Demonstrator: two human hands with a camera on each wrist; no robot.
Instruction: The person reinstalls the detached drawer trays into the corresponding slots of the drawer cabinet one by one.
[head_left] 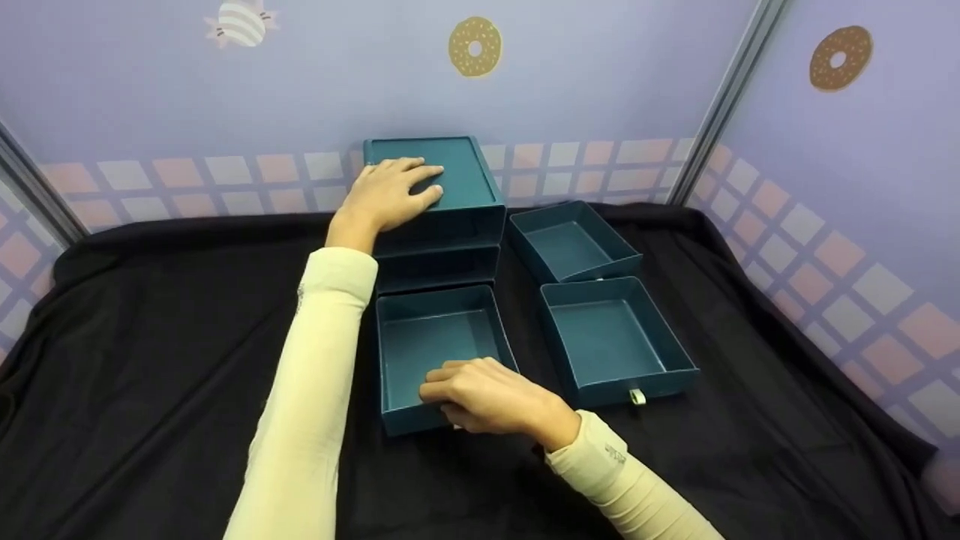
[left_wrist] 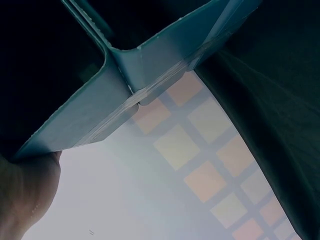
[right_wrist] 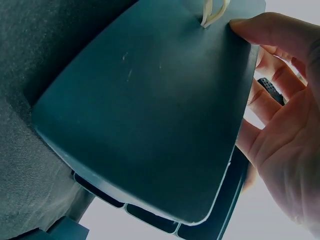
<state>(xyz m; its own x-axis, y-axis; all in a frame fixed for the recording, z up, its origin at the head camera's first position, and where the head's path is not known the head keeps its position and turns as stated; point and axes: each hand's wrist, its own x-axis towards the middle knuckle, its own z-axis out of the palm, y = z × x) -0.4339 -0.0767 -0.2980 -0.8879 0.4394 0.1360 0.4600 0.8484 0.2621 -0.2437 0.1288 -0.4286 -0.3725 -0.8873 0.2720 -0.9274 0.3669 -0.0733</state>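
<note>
A teal drawer cabinet point(head_left: 457, 214) stands at the back middle of the black cloth point(head_left: 150, 337), its slots empty. My left hand point(head_left: 394, 191) lies flat on its top, fingers straight; the left wrist view shows only the cabinet's edge point(left_wrist: 150, 65) and my palm point(left_wrist: 25, 190). An empty teal drawer point(head_left: 435, 345) sits right in front of the lowest slot, its back edge at the opening. My right hand point(head_left: 480, 394) grips its front wall, fingers curled over the rim. In the right wrist view the fingers point(right_wrist: 280, 125) clasp the drawer front point(right_wrist: 150, 115) beside its cream pull tab point(right_wrist: 212, 12).
Two more empty teal drawers lie to the right of the cabinet: one further back point(head_left: 574, 240), one nearer point(head_left: 611, 337) with a white pull tab point(head_left: 637, 396). Lilac walls with a checked band close in the back and right side.
</note>
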